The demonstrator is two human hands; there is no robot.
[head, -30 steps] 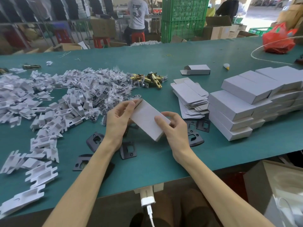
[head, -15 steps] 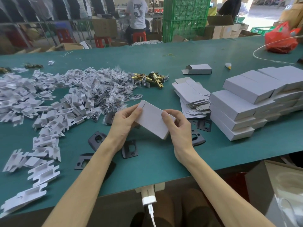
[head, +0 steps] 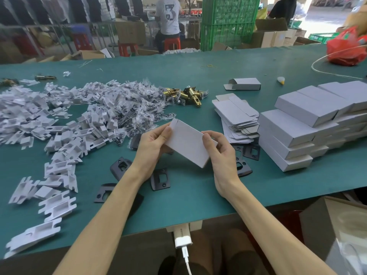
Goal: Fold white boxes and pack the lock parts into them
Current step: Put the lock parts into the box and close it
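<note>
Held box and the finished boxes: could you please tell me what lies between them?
In the head view, a stack of flat box blanks and black metal plates lie between the held box and finished boxes.

A large "3" stands on the back of a person's white shirt (head: 168, 14)

The box (head: 188, 144) sits between the left hand (head: 153, 143) and right hand (head: 220, 153) above the table (head: 188, 199). Plates (head: 159, 179) lie beneath (one apparently under a forearm), inserts (head: 59, 124) to the left, flat blanks (head: 234, 112) and stacked boxes (head: 294, 128) to the right.
</note>
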